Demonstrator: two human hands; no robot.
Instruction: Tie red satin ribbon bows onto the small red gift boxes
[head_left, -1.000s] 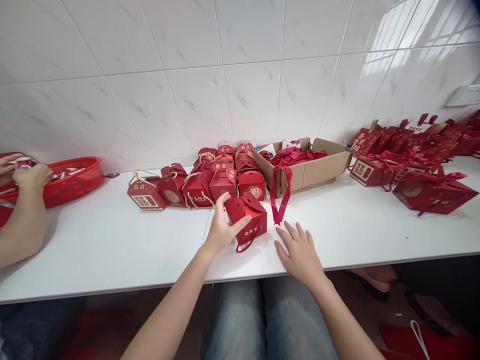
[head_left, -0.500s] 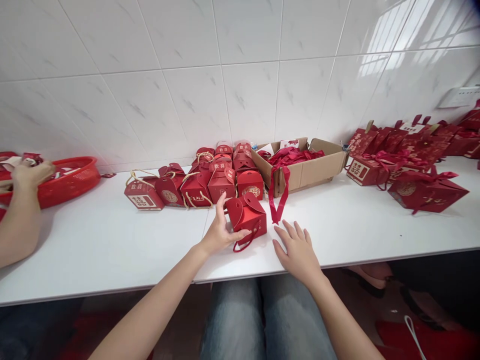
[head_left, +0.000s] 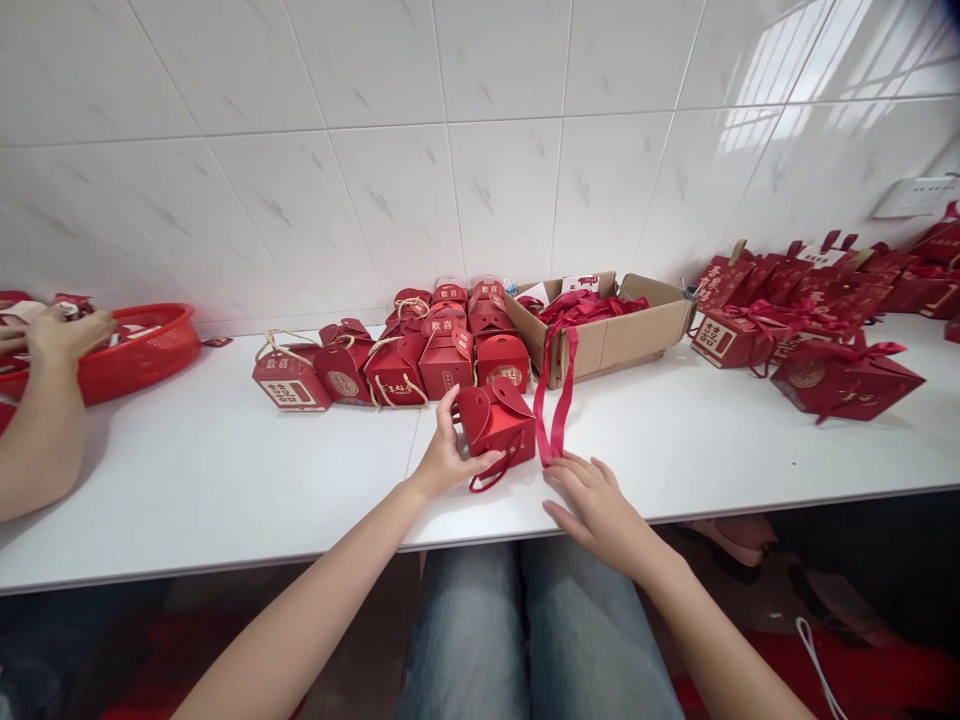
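Observation:
My left hand (head_left: pixel 448 455) grips a small red gift box (head_left: pixel 498 430) from its left side, thumb across the front and fingers behind. The box stands on the white table, its curved top flaps folded inward and a dark red cord handle (head_left: pixel 491 480) drooping at the front. To its right, my right hand (head_left: pixel 596 497) lies palm down with fingers stretched out. Its fingertips touch the lower end of a red ribbon (head_left: pixel 566 390). That ribbon hangs in a loop over the edge of an open cardboard box (head_left: pixel 611 345) with more red ribbons inside.
Behind the gift box, several finished-looking red boxes (head_left: pixel 397 370) stand grouped, some with straw-coloured cords. More red boxes with ribbon bows (head_left: pixel 847 380) are at the right. A co-worker's hand (head_left: pixel 67 335) works over a red plastic basket (head_left: pixel 150 355) at the far left. A tiled wall closes the back.
My right hand has come onto the ribbon's end, and the ribbon now reaches slightly nearer to me. My left hand keeps hold of the gift box in almost the same place.

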